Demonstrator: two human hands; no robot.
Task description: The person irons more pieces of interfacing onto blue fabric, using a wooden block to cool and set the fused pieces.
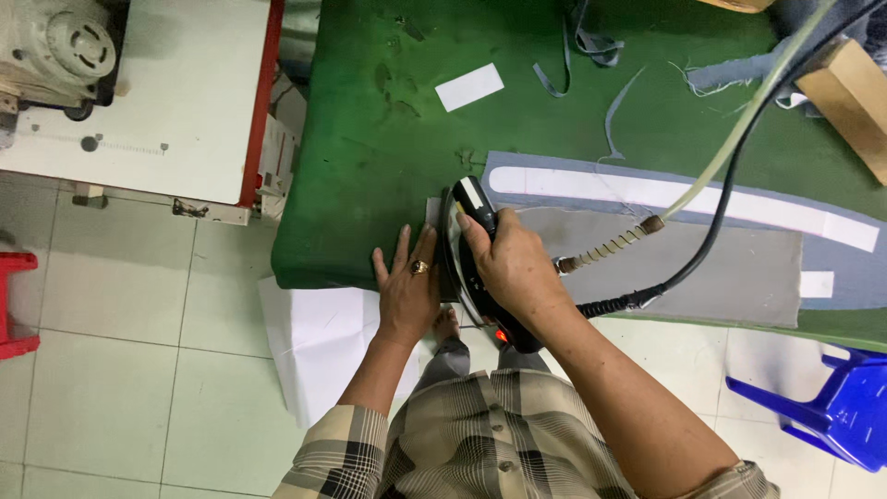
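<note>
Right hand (514, 268) grips iron (473, 254) (left hand (407, 292) flat beside it)

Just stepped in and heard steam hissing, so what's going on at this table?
A person is pressing fabric on a green table. The right hand grips an iron standing on the table's near edge, hoses trailing off to the right. The left hand lies flat beside it. A grey cloth lies to the right.

A green-covered table (370, 185) carries grey cloth (730, 268) along its near edge, a white slip (469, 87) toward the far side, and blue-grey scraps (591, 46) at the far edge.
</note>
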